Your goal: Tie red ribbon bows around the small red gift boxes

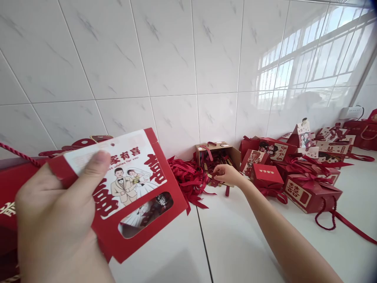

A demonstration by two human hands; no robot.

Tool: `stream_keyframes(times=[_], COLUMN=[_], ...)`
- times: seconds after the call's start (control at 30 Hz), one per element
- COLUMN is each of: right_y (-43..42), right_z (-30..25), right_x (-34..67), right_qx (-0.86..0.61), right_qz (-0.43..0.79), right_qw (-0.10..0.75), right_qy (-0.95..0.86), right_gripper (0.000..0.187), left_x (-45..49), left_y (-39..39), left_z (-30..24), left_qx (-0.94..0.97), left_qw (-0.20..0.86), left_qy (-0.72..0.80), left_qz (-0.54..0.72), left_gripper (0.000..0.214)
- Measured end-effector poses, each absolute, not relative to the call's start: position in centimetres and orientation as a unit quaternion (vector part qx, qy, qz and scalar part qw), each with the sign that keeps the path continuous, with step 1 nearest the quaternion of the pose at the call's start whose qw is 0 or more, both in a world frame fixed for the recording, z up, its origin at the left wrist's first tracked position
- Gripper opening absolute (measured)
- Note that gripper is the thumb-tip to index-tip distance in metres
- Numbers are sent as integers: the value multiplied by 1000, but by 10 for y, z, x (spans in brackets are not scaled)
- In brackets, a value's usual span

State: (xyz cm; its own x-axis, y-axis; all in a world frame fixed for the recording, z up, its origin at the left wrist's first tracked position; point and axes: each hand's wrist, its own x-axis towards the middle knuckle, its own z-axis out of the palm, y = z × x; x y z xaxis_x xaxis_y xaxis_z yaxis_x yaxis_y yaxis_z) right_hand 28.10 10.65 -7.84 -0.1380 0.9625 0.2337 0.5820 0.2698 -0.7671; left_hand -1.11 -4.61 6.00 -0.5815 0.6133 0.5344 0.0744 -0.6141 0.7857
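Note:
My left hand [59,220] is closed on a flat red and white wedding gift box [132,188] with a cartoon bride and groom and a clear window, held up close at the lower left. My right hand [226,174] reaches far forward to a pile of red ribbons [188,181] by a small open cardboard box [218,151]. Its fingers pinch something small and red at the edge of that pile; I cannot make out exactly what it is.
Several finished red gift boxes [309,188] with ribbon bows stand at the right along the tiled wall. A red bag with a rope handle [17,169] lies at the far left. The floor [235,236] is white tile, with a power strip [352,112] at the far right.

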Motion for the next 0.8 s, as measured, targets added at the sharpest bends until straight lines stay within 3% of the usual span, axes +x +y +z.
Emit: stream_keyframes(times=[0.1,0.2,0.33,0.53,0.67,0.8], right_y=[87,61,21,-19,-28,-29], right_z=[-54,-28,0,14,14,12], right_x=[271,265,261,256,255,253], right_qx=[-465,-380,-198,-89,-48,-38], right_qz=[287,298,307,306,306,333], right_qw=[431,503,597,586,581,598], right_qy=[-718,-717,-714,-745,-753,-728], right_gripper=[12,19,6,12,19,12], left_x=[6,6,-2,14,26,27], left_y=[-53,-55,-57,-68,-74,-75], left_z=[63,58,51,50,50,45], left_qx=[425,606,767,868,882,883], left_qw=[160,148,132,174,184,185], left_qy=[383,349,281,191,170,153], left_qz=[804,699,561,425,399,402], left_gripper=[23,11,5,18,21,28])
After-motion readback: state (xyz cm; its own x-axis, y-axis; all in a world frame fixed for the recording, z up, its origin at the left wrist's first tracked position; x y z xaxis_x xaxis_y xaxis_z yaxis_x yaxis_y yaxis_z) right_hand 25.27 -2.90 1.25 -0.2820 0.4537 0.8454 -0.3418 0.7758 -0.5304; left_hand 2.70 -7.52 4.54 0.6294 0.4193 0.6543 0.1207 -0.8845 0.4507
